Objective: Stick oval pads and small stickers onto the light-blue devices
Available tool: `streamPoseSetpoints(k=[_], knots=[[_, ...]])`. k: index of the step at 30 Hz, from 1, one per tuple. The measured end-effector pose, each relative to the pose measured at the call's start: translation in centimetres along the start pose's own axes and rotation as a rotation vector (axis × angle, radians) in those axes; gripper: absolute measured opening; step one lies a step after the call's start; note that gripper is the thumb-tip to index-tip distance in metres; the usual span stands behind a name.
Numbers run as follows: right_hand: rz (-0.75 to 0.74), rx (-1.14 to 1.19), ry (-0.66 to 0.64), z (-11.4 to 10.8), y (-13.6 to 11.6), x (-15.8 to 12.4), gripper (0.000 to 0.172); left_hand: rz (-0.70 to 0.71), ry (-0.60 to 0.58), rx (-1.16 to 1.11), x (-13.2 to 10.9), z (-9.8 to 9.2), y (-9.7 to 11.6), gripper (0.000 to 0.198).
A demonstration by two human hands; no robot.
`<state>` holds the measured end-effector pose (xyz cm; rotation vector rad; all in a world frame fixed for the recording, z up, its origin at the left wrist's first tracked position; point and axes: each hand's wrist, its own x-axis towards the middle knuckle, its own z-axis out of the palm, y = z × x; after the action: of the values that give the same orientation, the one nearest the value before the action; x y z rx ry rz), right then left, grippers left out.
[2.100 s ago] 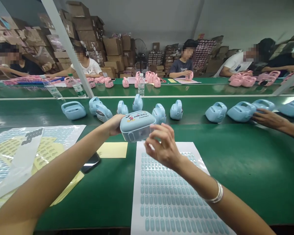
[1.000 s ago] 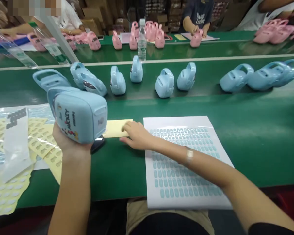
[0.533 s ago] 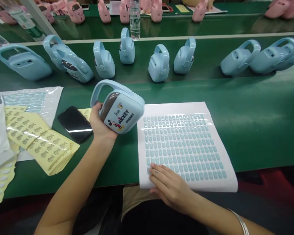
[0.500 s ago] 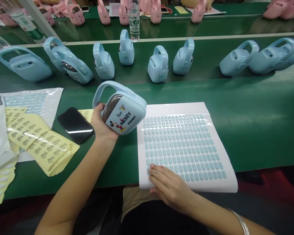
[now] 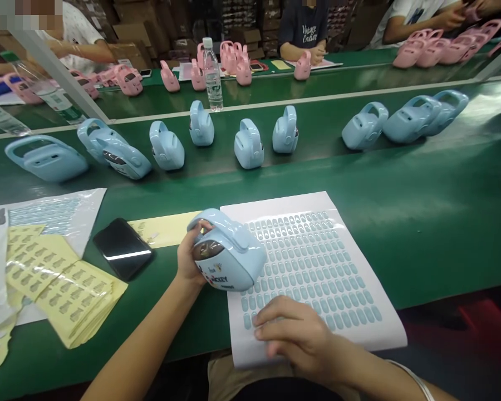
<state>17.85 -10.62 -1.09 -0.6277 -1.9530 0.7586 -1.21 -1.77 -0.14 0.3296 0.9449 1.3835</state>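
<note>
My left hand (image 5: 192,256) grips a light-blue Mickey-printed device (image 5: 242,259) by its looped carry handle. The device is tilted, with a dark glossy window and the printed front partly turned down, above the left edge of a white sticker sheet (image 5: 379,334). Rows of small pale-blue oval stickers (image 5: 317,262) cover that sheet. Over its lower-left part is my right hand (image 5: 296,334), its fingers bent, slightly blurred and apart. Those fingertips are close to the bottom row; whether they touch a sticker I cannot tell.
Several matching blue devices (image 5: 248,145) stand along the back. A black phone (image 5: 123,248), yellow sticker sheets (image 5: 79,289) and a yellow strip (image 5: 167,228) lie left. A water bottle (image 5: 212,78) stands by the divider; beyond are pink devices (image 5: 303,67) and people (image 5: 303,33).
The view has tipped up, showing people across the table. My left hand has moved right with the device, turning its top more toward me. My right hand's flat fingers have lifted and bent.
</note>
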Motion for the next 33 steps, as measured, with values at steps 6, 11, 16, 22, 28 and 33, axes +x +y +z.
streamPoseSetpoints(k=[6,11,16,22,28,33], knots=[[-0.220,-0.179,0.425,-2.2,0.4,4.5,0.016,-0.371,0.025,0.166,-1.3,0.4,-0.4,0.034],[-0.266,-0.189,0.431,-0.9,0.8,5.0,0.012,-0.444,-0.044,0.183,-1.6,0.3,-0.6,0.030],[-0.312,-0.125,0.489,-0.3,1.3,5.0,0.006,-0.419,-0.092,0.176,-1.5,0.2,-0.5,0.025],[-0.333,-0.144,0.474,-0.3,1.7,5.0,0.008,-0.458,-0.063,0.222,-1.6,0.1,-0.5,0.028],[-0.293,-0.190,0.445,-0.4,1.5,5.1,0.013,-0.426,-0.083,0.257,-1.5,0.2,-0.3,0.026],[-0.266,-0.215,0.419,-0.9,1.8,5.3,0.016,-0.414,-0.099,0.234,-1.6,0.3,0.1,0.020]])
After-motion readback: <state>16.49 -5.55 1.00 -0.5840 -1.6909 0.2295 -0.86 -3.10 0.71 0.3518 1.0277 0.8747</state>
